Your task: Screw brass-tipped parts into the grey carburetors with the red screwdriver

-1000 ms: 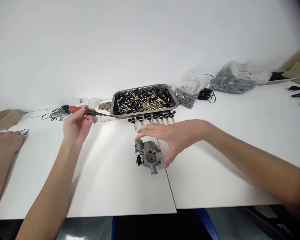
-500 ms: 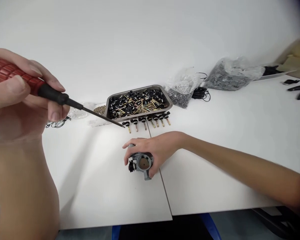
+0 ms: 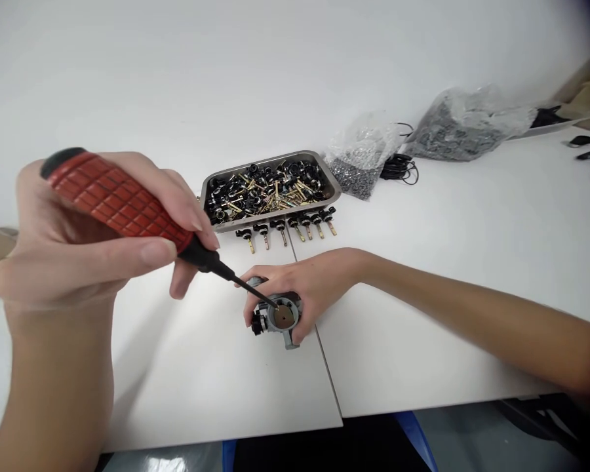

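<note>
My left hand (image 3: pixel 93 229) is closed round the red, ribbed handle of a screwdriver (image 3: pixel 122 203). Its thin dark shaft slants down to the right, and the tip is at the round bore of a grey carburetor (image 3: pixel 290 339). A brownish disc (image 3: pixel 285 317) with a small hole fills that bore. Whether the tip touches the disc or a screw on it, I cannot tell. Over the carburetor's back and sides, my right hand (image 3: pixel 295 288) grips it on the white table. A black knob-like part (image 3: pixel 258 323) sticks out on its left.
Behind the hands, a metal tray (image 3: pixel 270 216) holds many black parts with brass-coloured shafts. Several similar shafts (image 3: pixel 307 227) lie in a row before it. Plastic bags of small parts (image 3: pixel 358 167) and grey pieces (image 3: pixel 457 131), plus black cord (image 3: pixel 398 167), lie farther right.
My left hand has moved right with the screwdriver, bringing its tip from near the row of shafts down to the carburetor's bore. My right hand keeps its grip.
</note>
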Demonstrator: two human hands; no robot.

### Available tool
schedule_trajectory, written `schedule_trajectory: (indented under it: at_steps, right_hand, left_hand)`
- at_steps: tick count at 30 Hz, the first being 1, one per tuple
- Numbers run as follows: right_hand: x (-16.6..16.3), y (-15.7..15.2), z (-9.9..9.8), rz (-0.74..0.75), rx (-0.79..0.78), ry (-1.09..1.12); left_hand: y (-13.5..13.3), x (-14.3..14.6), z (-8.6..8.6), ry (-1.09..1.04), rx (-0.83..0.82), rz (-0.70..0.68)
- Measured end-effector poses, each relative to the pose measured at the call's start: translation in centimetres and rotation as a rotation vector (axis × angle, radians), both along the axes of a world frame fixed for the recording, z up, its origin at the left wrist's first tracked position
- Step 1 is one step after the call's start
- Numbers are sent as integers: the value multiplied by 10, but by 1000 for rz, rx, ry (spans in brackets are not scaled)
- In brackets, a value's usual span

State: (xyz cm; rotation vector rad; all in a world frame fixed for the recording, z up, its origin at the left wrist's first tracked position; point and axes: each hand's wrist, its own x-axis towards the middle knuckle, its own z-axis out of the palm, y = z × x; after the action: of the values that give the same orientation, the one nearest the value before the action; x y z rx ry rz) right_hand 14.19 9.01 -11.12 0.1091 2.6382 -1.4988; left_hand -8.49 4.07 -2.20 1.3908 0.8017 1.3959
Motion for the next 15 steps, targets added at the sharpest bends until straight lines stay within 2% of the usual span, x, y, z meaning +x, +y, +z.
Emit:
schedule_trajectory:
  at_steps: [2,3,7,9,12,15]
  right_hand:
    - [0,-1,0,10,6,-2]
    - [0,-1,1,11,5,-4]
    - [0,-2,2,-4,-4,-35]
    - [0,-1,2,-8,-6,-40]
    - [0,-1,1,-12,1,-29]
    - [0,-1,0,-15,15,-26]
  left_hand:
    - [-4,8,1,252,91,-149]
    - [-6,11,1,310,104,-184]
    - [-6,16,0,177,-110,-97]
    - [-5,16,-2,156,-184,-98]
    - [-4,16,-5,181,-185,-161]
    - [-3,17,-6,243,-97,-241]
